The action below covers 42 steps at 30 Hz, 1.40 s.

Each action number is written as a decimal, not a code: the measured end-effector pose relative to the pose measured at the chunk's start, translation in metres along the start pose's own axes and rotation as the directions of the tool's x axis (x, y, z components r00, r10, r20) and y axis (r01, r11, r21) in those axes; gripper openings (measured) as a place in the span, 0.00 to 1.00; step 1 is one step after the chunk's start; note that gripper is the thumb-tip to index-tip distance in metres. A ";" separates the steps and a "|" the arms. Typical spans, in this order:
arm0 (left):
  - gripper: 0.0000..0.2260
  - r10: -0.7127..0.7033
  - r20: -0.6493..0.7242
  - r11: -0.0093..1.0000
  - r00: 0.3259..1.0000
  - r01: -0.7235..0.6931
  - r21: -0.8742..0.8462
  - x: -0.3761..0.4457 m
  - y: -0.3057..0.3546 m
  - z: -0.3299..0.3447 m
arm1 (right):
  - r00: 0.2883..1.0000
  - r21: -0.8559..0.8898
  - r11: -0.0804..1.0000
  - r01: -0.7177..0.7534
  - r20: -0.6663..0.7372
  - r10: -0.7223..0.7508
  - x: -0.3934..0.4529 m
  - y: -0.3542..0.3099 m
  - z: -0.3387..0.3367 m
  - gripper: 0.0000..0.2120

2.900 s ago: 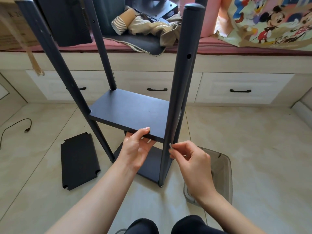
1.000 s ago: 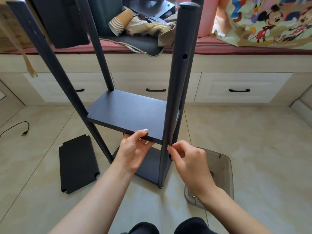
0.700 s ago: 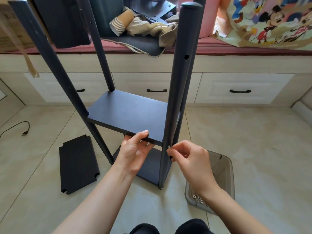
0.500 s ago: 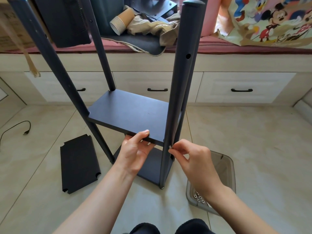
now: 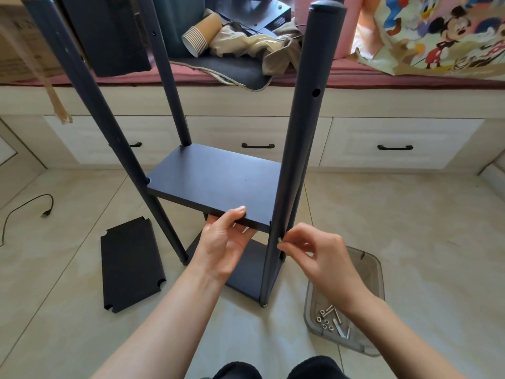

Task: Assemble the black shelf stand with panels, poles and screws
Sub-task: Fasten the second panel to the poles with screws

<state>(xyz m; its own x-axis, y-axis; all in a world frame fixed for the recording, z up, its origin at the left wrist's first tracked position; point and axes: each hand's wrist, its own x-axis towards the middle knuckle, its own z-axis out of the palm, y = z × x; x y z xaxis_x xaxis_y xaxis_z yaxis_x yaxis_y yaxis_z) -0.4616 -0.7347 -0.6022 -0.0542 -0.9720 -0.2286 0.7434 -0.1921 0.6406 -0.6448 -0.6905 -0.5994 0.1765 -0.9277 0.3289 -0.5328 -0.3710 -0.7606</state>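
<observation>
The black shelf stand stands upright on the tiled floor, with a middle panel (image 5: 218, 181) set between its poles and a bottom panel (image 5: 251, 272) below. My left hand (image 5: 222, 242) grips the middle panel's near edge, thumb on top and fingers underneath. My right hand (image 5: 317, 255) pinches a small silver screw (image 5: 279, 239) against the near right pole (image 5: 297, 149), just below the panel's corner. A loose black panel (image 5: 131, 265) with notched corners lies flat on the floor to the left.
A clear plastic tub (image 5: 347, 318) with several screws and a key stands on the floor at the right. A cabinet with drawers (image 5: 393, 143) runs along the back, with paper cups (image 5: 200, 39) and cloth on top. A cable (image 5: 24, 214) lies at far left.
My right hand has stayed at the pole with the screw, its fingers shifting slightly around it. My left hand keeps its grip on the panel edge. The view has drifted a little.
</observation>
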 end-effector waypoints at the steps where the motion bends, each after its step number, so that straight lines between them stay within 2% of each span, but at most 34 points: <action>1: 0.30 -0.001 -0.002 1.000 1.000 0.001 0.006 -0.001 0.000 0.000 | 1.000 0.015 1.000 -0.006 -0.006 0.007 -0.001 0.000 0.001 0.04; 4: 0.28 -0.009 -0.003 1.000 1.000 0.009 0.013 -0.001 0.001 -0.002 | 0.999 -0.049 0.998 0.027 -0.021 -0.028 -0.005 -0.003 0.004 0.03; 9: 0.17 -0.001 0.014 0.999 1.000 0.001 0.032 -0.001 -0.001 -0.009 | 1.000 0.005 1.000 0.007 -0.002 -0.007 -0.003 -0.003 0.001 0.03; 14: 0.13 0.010 0.020 0.998 1.000 -0.011 0.058 -0.002 -0.002 -0.008 | 0.994 -0.172 0.981 0.090 -0.040 -0.098 -0.006 -0.002 0.009 0.04; 15: 0.13 0.012 0.020 0.998 1.000 -0.013 0.058 -0.002 -0.002 -0.008 | 0.995 -0.166 0.984 0.068 -0.060 -0.079 -0.007 -0.003 0.011 0.05; 18: 0.17 0.017 0.015 0.999 1.000 -0.017 0.045 -0.002 -0.002 -0.007 | 0.992 0.020 0.996 -0.084 -0.093 0.085 -0.005 -0.004 0.011 0.04; 19: 0.18 0.014 0.013 0.999 1.000 -0.014 0.041 -0.002 -0.002 -0.007 | 0.992 0.041 0.995 -0.086 -0.088 0.089 -0.005 -0.004 0.010 0.03; 23: 0.18 -0.003 0.008 1.000 1.000 0.003 0.028 -0.002 -0.003 -0.007 | 0.983 -0.146 0.982 0.118 -0.120 -0.136 -0.010 0.002 0.011 0.01; 25: 0.17 0.000 0.012 0.999 1.000 -0.001 0.032 -0.001 -0.004 -0.009 | 0.989 -0.087 0.995 0.057 -0.135 -0.068 -0.011 0.002 0.013 0.01; 28: 0.16 0.004 0.014 0.999 1.000 -0.005 0.044 0.000 -0.004 -0.011 | 0.973 0.151 0.975 -0.165 -0.136 0.186 -0.005 -0.002 0.013 0.05; 30: 0.16 0.000 0.017 0.999 1.000 -0.001 0.046 0.000 -0.003 -0.011 | 0.960 0.167 0.963 -0.212 -0.149 0.237 -0.001 -0.003 0.009 0.10; 32: 0.17 -0.002 0.018 0.999 1.000 0.001 0.046 0.000 -0.003 -0.009 | 0.968 0.143 0.964 -0.225 -0.081 0.238 0.005 0.000 0.004 0.17; 35: 0.23 -0.002 0.024 0.998 1.000 0.001 0.055 -0.002 -0.001 -0.007 | 0.936 0.293 0.901 -0.320 0.246 0.253 0.016 0.005 -0.001 0.29; 37: 0.24 -0.005 0.025 0.999 1.000 0.004 0.051 -0.002 0.000 -0.007 | 0.904 0.379 0.860 -0.341 0.383 0.190 0.022 0.006 -0.003 0.28; 42: 0.25 -0.012 0.019 0.999 1.000 0.012 0.036 -0.001 0.001 -0.008 | 0.904 0.402 0.865 -0.301 0.409 0.124 0.028 0.007 -0.009 0.20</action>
<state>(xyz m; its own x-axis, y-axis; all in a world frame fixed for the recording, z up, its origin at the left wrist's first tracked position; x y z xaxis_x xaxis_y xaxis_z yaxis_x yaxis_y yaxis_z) -0.4553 -0.7331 -0.6076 -0.0763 -0.9720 -0.2224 0.7185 -0.2082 0.6636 -0.6506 -0.7188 -0.5906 0.4321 -0.9015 -0.0264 -0.1814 -0.0583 -0.9817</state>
